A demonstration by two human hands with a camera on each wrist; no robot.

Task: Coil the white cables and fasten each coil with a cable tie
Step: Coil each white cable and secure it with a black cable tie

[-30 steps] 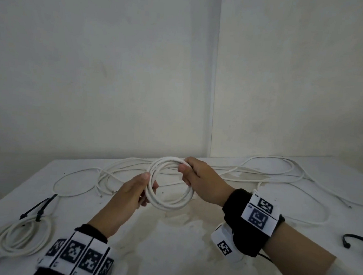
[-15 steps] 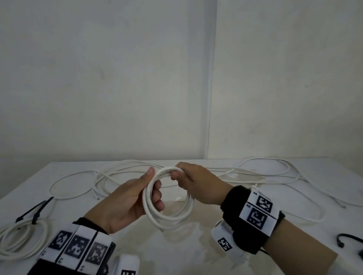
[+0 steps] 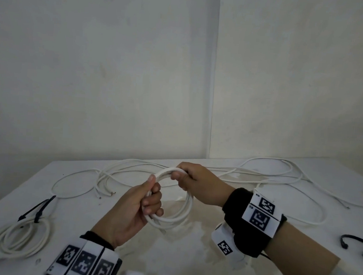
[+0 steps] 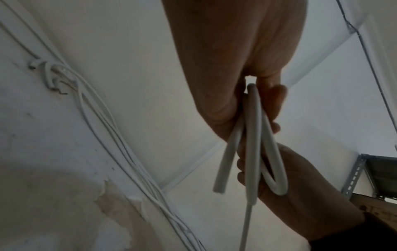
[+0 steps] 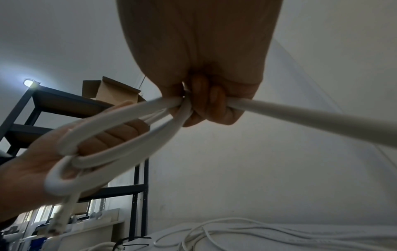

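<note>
Far left on table (image 3: 188, 266) lies a tied coil (image 3: 14, 241) w/ black cable tie (image 3: 37, 209), then mid-air over centre the left hand (image 3: 132, 209) clasps the new coil's (image 3: 171, 201) near-left side & right hand (image 3: 194, 181) pinches its far top, loose cables (image 3: 280, 178) beyond.

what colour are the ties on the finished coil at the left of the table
Black, on the finished coil; the ties show best in the head view.

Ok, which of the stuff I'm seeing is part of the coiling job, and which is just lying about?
Part of the job:
- white coil, held off the table by the left hand and right hand
- loose white cables on the table
- finished coil, already fastened with black cable ties

Lying about:
- black curved item at the table's right edge; I cannot tell what it is
</note>
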